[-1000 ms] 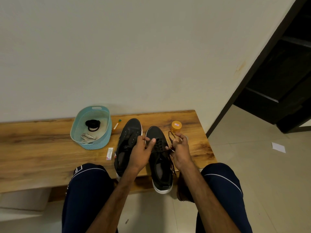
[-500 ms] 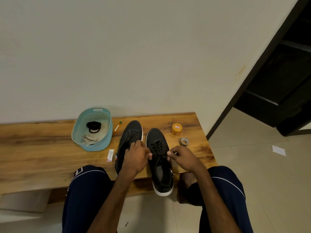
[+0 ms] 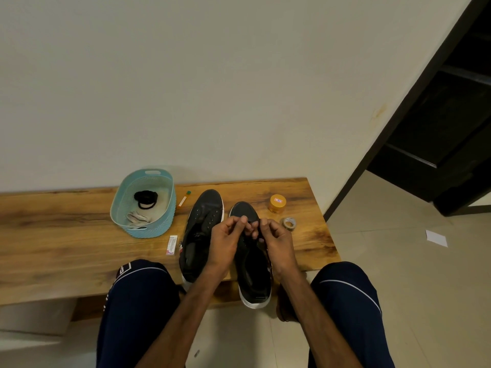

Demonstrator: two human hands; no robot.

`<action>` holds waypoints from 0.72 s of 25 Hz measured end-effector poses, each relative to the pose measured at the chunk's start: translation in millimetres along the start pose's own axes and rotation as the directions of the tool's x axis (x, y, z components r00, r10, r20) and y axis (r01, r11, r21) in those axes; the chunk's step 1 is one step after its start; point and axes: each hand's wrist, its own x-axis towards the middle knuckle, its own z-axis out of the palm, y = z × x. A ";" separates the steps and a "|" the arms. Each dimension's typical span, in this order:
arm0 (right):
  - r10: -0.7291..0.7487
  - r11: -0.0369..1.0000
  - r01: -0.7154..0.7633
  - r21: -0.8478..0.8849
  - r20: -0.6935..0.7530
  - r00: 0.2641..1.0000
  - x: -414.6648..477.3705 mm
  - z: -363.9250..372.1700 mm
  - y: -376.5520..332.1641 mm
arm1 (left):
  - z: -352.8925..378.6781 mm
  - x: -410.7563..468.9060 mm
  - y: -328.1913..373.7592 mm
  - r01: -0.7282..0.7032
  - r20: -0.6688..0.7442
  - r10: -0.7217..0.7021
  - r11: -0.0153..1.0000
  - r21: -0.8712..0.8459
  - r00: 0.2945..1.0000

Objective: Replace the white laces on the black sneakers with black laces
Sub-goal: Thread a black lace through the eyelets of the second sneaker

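Wooden bench [image 3: 66, 235] ran along a plain wall, dark doorway far right. Both black sneakers sat on the bench side by side, toes toward the wall, heels at the near edge.

Hands: left hand [image 3: 225, 240] and right hand [image 3: 277, 240] were both over the right sneaker [image 3: 252, 274], fingers curled, tips meeting above its eyelet rows. Each looked to be pinching an end of the black lace [image 3: 254, 224]. Only a dark sliver showed between the fingers, so I couldn't tell how far it was threaded.

Progress, as a read: white laces were out of both shoes. Right sneaker was being relaced or tied off. Left sneaker [image 3: 204, 221] had bare eyelets, no lace visible. So roughly halfway: finish the right one, then lace the left one from scratch.

Containers: teal basket [image 3: 156, 231] sat left of the shoes. Inside were a coiled black lace [image 3: 145, 199] at the far end, presumably for the left sneaker, and the white laces [image 3: 136, 217] bundled at the near end. Orange jar [image 3: 277, 203] stood lid-on right of the shoes, contents hidden.

Loose bits: tape roll [image 3: 288, 223] just beside the right hand, a green-capped tube [image 3: 183, 200] between basket and left sneaker, a small white packet [image 3: 172, 245] just left of the left sneaker.
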 end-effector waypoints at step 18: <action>0.029 0.941 -0.070 -0.331 -0.127 0.992 3.3 -5.0 17.8 | -14.9 8.4 -12.6 -0.179 0.219 0.010 0.619 0.765 0.976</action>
